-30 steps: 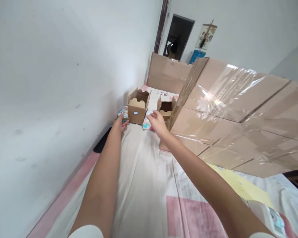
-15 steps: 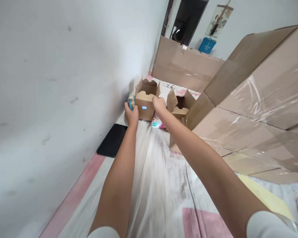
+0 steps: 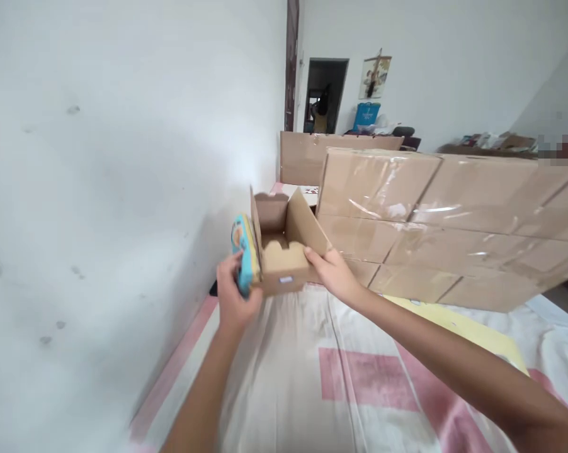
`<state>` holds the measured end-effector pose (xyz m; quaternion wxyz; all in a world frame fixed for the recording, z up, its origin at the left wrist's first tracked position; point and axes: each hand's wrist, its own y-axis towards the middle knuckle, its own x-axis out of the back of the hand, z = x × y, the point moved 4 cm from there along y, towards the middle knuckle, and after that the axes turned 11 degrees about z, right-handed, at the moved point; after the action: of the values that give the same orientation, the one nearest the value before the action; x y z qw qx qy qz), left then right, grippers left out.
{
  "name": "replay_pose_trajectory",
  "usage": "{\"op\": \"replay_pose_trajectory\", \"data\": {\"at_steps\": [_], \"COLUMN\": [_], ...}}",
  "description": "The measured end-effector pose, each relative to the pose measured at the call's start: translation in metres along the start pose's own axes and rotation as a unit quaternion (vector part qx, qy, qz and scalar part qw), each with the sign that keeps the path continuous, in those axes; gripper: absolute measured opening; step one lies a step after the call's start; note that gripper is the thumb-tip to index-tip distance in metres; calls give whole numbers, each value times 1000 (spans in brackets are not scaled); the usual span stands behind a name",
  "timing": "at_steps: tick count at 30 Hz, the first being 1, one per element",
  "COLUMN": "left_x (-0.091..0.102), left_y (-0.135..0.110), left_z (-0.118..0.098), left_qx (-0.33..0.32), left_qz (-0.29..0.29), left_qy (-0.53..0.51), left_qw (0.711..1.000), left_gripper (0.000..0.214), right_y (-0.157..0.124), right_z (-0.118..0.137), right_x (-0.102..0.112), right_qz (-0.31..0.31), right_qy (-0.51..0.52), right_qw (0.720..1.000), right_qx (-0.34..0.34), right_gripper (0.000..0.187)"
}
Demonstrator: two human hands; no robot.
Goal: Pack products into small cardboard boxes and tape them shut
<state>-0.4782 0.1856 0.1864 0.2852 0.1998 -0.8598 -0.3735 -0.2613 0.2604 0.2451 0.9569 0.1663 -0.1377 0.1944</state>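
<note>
An open cardboard box [image 3: 284, 258] with raised flaps and a small label on its front is lifted above the sheet, between my hands. My left hand [image 3: 237, 289] is closed around a blue and yellow packet [image 3: 246, 251], which stands on edge against the box's left side. What is inside the packet cannot be made out. At the box's front right corner, my right hand [image 3: 331, 270] grips the cardboard, thumb on the front flap. The part of the box's floor that I can see is bare cardboard.
A white wall [image 3: 123, 189] runs close along the left. Taped cardboard boxes [image 3: 435, 220] form a barrier on the right, and another cardboard panel [image 3: 307, 160] stands at the back. A yellow sheet [image 3: 473, 327] lies on the pink and white bedsheet [image 3: 288, 371].
The cardboard box and the packet have come up and closer, held by both hands. My view has levelled, and the second small box is now hidden from sight.
</note>
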Motion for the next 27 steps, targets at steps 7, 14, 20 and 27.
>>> {"op": "replay_pose_trajectory", "data": {"at_steps": [7, 14, 20, 27], "left_x": [-40, -107, -143, -152], "left_y": [-157, -173, -188, -193], "left_z": [-145, -208, -222, -221], "left_qx": [-70, -107, -50, -117], "left_qz": [176, 231, 349, 529], "left_qy": [22, 67, 215, 221], "left_qw": [982, 965, 911, 811], "left_gripper": [54, 51, 61, 46], "right_y": [-181, -270, -267, -265], "right_z": [-30, -83, -102, -103], "right_x": [108, 188, 208, 208], "right_qz": [25, -33, -10, -1], "right_qy": [62, -1, -2, 33], "right_qw": [989, 987, 993, 995], "right_qx": [-135, -160, -121, -94], "right_gripper": [42, 51, 52, 46]}}
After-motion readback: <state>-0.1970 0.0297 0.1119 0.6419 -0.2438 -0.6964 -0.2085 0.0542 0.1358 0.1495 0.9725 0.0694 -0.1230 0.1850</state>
